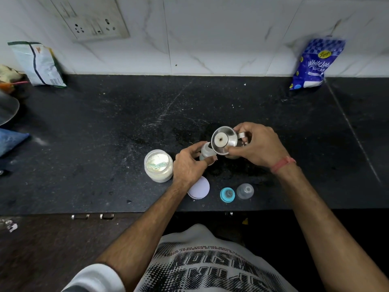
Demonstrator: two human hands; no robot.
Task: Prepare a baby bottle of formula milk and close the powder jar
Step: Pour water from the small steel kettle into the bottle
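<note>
My left hand [190,164] grips a small clear baby bottle [205,151] standing on the black counter [105,127]. My right hand [255,144] holds a steel funnel [223,140] by its rim, tilted just over the bottle's mouth, with traces of white powder in its bowl. To the left stands the open powder jar [159,165], a pale scoop lying in the white powder. The jar's white lid [200,188] lies flat near the front edge, partly under my left wrist. A teal bottle ring with teat [227,194] and a clear cap [245,191] lie beside it.
A blue sugar bag [315,64] leans on the tiled wall at the back right. A green-and-white packet [40,64] leans at the back left, below a wall socket [92,20]. A steel vessel's edge [8,110] and a blue cloth [11,140] sit at the far left.
</note>
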